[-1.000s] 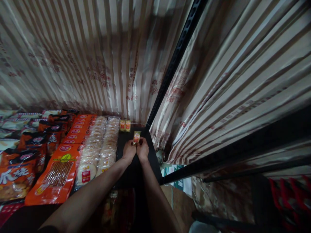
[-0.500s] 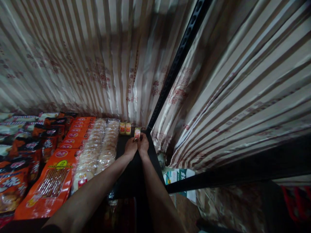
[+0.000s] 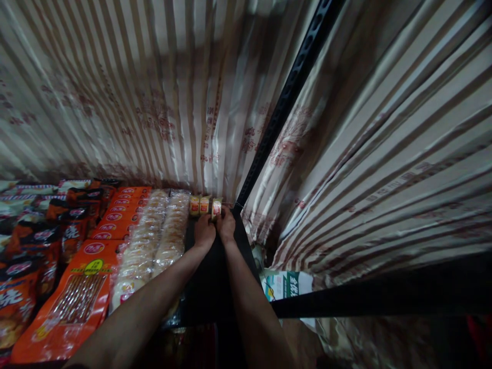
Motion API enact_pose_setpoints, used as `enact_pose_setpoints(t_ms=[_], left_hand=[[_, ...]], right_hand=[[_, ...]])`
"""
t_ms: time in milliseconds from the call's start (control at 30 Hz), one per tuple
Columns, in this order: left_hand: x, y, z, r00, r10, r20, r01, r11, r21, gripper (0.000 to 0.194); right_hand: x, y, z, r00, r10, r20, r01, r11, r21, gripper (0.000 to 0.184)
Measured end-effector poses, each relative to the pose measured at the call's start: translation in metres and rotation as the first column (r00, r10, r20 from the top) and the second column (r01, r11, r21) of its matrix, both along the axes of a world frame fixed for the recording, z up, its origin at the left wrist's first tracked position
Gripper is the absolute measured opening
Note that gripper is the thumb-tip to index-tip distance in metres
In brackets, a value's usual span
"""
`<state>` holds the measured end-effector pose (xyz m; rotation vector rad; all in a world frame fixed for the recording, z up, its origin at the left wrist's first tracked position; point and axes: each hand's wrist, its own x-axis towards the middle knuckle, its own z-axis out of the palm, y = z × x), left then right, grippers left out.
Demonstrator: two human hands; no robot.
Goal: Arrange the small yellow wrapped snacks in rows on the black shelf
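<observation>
At the back right corner of the black shelf (image 3: 205, 292), a small yellow packet with a red-and-white label (image 3: 217, 207) stands upright. My right hand (image 3: 226, 225) closes on its lower right side. The curled fingers of my left hand (image 3: 205, 230) press at its lower left edge. Two similar small packets (image 3: 199, 206) stand side by side just to the left, close to the held one. The fingertips of both hands are partly hidden.
Left of my hands lie rows of clear-wrapped round pastries (image 3: 172, 225), orange snack bags (image 3: 82, 284) and darker orange-black bags (image 3: 38, 241). A slotted black post (image 3: 277, 113) rises at the corner. Striped curtain fabric (image 3: 154, 102) hangs behind. A white-green package (image 3: 286, 284) lies lower right.
The held packet has come nearer the two standing packets, and the gap between them is smaller. My left hand has shifted slightly left and down. The view has moved a little.
</observation>
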<state>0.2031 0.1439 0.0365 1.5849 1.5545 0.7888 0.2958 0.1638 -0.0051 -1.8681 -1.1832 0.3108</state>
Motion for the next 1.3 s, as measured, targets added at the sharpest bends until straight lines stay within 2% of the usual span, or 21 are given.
enact_pose_setpoints(t_ms=[333,600,800,1133,1300], left_hand=[[0.000,0.006,-0.003,0.989,-0.032,-0.145,0.030,0.999,-0.018,0.046],[0.003,0.006,-0.001,0.995,-0.037,-0.090,0.034,0.999,-0.041,0.046],[0.003,0.006,0.000,0.997,-0.040,-0.073,0.034,0.997,-0.076,0.047],[0.002,0.008,-0.006,1.000,-0.021,-0.015,0.021,0.999,-0.041,0.041],[0.004,0.003,-0.002,1.000,0.005,-0.013,-0.005,1.000,-0.025,0.037]], right_hand=[[-0.001,0.013,-0.002,1.000,0.013,0.002,-0.013,1.000,0.022,0.032],[-0.001,0.017,-0.003,0.999,0.018,-0.031,-0.017,0.999,0.042,0.028],[-0.001,0.014,-0.006,0.997,0.032,0.075,-0.039,0.995,0.097,0.026],[-0.003,0.014,-0.009,0.993,0.035,0.113,-0.044,0.996,0.080,0.031],[-0.003,0.011,-0.014,0.990,-0.005,0.144,-0.012,0.994,0.111,0.037]])
